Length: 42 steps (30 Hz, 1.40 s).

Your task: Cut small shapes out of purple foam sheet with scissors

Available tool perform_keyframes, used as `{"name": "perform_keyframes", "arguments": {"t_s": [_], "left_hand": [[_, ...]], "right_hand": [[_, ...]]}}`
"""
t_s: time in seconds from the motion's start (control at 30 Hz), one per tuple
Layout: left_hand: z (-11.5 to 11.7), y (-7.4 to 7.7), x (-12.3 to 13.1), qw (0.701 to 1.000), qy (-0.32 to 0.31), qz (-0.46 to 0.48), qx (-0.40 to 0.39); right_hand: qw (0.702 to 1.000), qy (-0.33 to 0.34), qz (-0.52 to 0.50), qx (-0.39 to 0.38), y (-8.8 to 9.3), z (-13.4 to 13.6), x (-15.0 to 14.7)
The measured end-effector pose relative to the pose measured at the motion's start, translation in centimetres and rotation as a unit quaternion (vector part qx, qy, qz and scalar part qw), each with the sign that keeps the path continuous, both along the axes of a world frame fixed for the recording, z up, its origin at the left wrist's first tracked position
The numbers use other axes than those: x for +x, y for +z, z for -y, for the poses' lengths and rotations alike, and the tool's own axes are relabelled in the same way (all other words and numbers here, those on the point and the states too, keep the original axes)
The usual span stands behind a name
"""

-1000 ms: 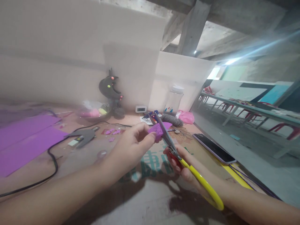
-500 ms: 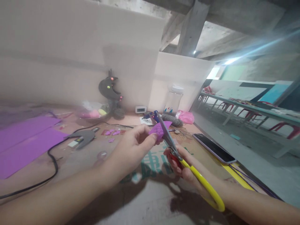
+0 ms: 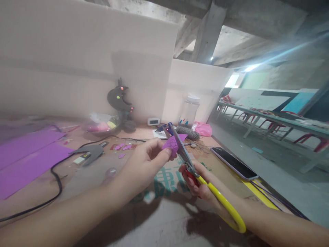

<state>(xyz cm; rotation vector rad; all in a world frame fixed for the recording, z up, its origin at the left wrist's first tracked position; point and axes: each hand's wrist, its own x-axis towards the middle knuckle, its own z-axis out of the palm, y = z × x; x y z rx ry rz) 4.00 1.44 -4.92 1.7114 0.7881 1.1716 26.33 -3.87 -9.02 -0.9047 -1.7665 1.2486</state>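
Observation:
My left hand (image 3: 146,161) pinches a small purple foam piece (image 3: 171,144) between thumb and fingers, held above the table. My right hand (image 3: 196,181) grips scissors (image 3: 185,157) with yellow and red handles; the grey blades point up and away and meet the purple piece at its right edge. The yellow handle loop (image 3: 228,212) hangs down past my right wrist. Both hands are closed on what they hold.
Purple foam sheets (image 3: 25,157) lie at the left. A glue gun (image 3: 89,152) with a black cable, small purple cut-outs (image 3: 122,148), a clear bowl (image 3: 102,125), a black moon ornament (image 3: 119,97), a plastic jar (image 3: 190,109), twine (image 3: 187,132) and a phone (image 3: 235,163) are on the table.
The hands and scissors stay in nearly the same pose; the purple piece has turned slightly against the blades. The view has shifted a little.

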Motion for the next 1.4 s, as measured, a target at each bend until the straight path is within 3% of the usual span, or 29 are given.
{"name": "perform_keyframes", "arguments": {"t_s": [0.17,0.37,0.77,1.03,1.4], "left_hand": [[-0.1,0.3,0.0,1.0,0.0,-0.006,0.009],[-0.2,0.8,-0.2,1.0,-0.005,0.009,0.011],[0.1,1.6,-0.6,0.998,0.015,-0.049,0.042],[0.1,1.8,-0.7,0.997,0.016,-0.061,0.051],[0.2,2.3,-0.9,0.994,0.026,-0.07,0.079]], "right_hand": [[1.0,0.009,-0.024,-0.005,0.0,0.0,-0.1],[1.0,0.003,0.015,0.009,0.2,-0.1,0.0],[0.999,-0.001,0.051,0.018,1.0,0.0,-0.2],[1.0,-0.001,0.028,0.012,0.1,-0.3,0.1],[0.998,-0.005,0.053,0.018,0.6,-0.2,-0.1]]}}
